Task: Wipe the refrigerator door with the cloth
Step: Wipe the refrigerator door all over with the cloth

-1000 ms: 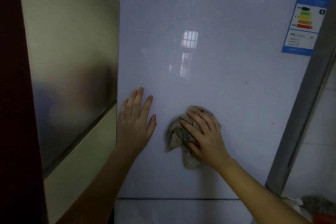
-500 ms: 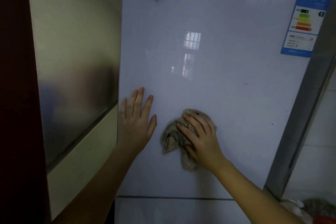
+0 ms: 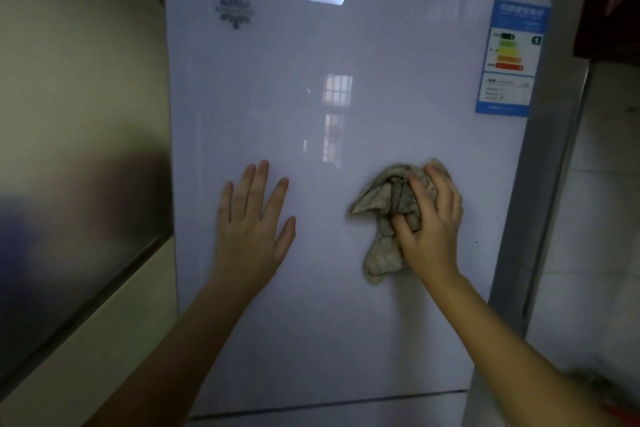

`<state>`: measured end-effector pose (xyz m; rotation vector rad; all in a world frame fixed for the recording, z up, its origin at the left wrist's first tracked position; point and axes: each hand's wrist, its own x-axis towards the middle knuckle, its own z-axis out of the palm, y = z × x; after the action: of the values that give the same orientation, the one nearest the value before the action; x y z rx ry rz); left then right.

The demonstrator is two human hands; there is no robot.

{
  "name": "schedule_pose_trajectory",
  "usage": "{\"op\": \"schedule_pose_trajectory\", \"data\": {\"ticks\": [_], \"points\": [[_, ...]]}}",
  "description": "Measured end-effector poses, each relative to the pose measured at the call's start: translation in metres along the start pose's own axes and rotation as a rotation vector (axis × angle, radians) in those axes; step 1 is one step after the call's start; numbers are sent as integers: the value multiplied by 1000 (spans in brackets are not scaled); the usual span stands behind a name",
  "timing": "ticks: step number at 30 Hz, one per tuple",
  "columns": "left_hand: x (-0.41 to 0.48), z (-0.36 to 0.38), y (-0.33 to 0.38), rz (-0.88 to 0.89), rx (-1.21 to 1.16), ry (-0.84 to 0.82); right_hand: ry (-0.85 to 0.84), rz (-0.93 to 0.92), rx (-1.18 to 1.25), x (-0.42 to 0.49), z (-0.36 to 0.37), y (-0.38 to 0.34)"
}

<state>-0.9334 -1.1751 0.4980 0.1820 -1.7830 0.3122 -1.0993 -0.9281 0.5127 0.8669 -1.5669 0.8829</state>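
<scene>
On the refrigerator door [image 3: 346,62], left hand [image 3: 252,225] flat, fingers spread; right hand [image 3: 433,218] beside it, fingers curled around the crumpled cloth [image 3: 381,199].

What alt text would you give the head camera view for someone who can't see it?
A person's right hand grips a crumpled beige cloth against a glossy white refrigerator door, while the left hand presses flat on the door. A blue energy label sits at the door's upper right corner.

Left grip [image 3: 254,218]: a hand going bare.
Right grip [image 3: 433,215]: a hand going bare likewise.
Left forearm [image 3: 194,333]: showing bare to the frame's edge.
Right forearm [image 3: 491,333]: showing bare too.
</scene>
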Motion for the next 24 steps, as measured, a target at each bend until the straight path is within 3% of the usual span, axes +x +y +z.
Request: {"op": "schedule_pose_trajectory", "data": {"ticks": [5,12,19,24], "points": [[-1,6,-5,34,44,3,-39,-111,-77,-9,-4,20],[-2,9,-9,50,24,41,96,53,-7,32,-1,3],[-2,6,-10,58,21,44,-48,-385,-100,-2,13,12],[-1,3,-10,70,42,34,23,-202,-79,37,-5,34]]}}
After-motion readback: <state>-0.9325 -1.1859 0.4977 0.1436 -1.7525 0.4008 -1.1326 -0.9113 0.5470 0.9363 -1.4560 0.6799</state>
